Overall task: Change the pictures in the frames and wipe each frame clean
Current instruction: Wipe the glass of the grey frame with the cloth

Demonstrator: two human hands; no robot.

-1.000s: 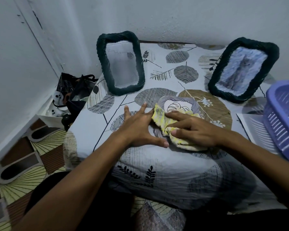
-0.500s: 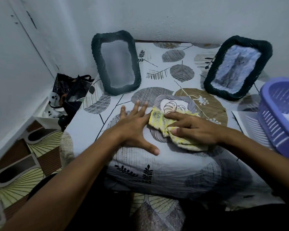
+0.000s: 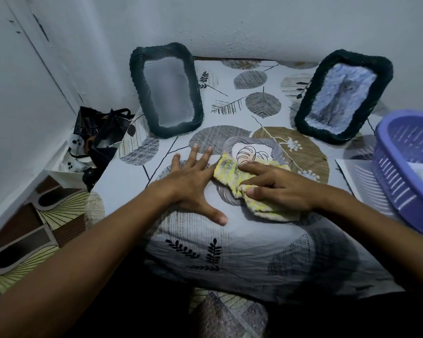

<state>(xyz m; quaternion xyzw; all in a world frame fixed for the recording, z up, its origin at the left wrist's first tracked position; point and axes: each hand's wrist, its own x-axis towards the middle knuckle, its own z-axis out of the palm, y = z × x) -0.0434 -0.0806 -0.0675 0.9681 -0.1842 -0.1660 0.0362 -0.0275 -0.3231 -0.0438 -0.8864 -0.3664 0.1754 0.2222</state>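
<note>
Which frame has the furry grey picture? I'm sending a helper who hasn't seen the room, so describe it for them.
On the leaf-print bedsheet, two dark woven frames lean against the back wall. Take the right frame, just beyond the purple basket. It shows a blurry grey-and-white picture, whereas the left frame looks plain grey.

Dim, bluish light; wide-angle bending at edges.
</note>
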